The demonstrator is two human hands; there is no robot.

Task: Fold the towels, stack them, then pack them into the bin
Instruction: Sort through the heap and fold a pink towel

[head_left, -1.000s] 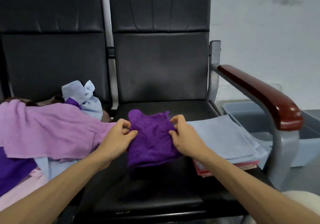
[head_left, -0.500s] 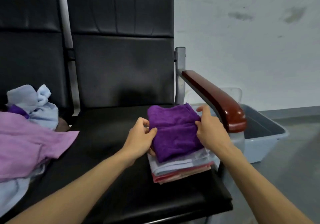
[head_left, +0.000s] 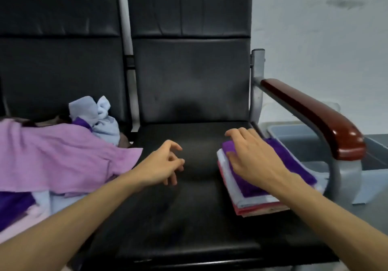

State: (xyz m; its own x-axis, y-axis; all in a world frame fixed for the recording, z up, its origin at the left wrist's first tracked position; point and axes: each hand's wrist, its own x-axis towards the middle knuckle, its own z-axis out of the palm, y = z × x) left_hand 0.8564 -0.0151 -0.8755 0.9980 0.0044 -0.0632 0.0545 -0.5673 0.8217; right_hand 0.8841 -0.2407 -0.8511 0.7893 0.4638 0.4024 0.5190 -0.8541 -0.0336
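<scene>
right grip (head_left: 252, 159) flat, fingers relaxed, resting on purple towel (head_left: 291, 161) topping the stack (head_left: 252, 204) at right edge of seat (head_left: 189, 218) | left grip (head_left: 163, 165) loosely curled, empty, left of stack | bin (head_left: 294, 136) beyond armrest (head_left: 315, 115)

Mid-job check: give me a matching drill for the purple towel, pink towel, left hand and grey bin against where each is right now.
1 purple towel
2 pink towel
3 left hand
4 grey bin

a past the armrest, on the right
b atop the folded stack, under the right hand
c draped over the unfolded pile
d over the bare seat, holding nothing

Pairs: 1-b, 2-c, 3-d, 4-a
</scene>
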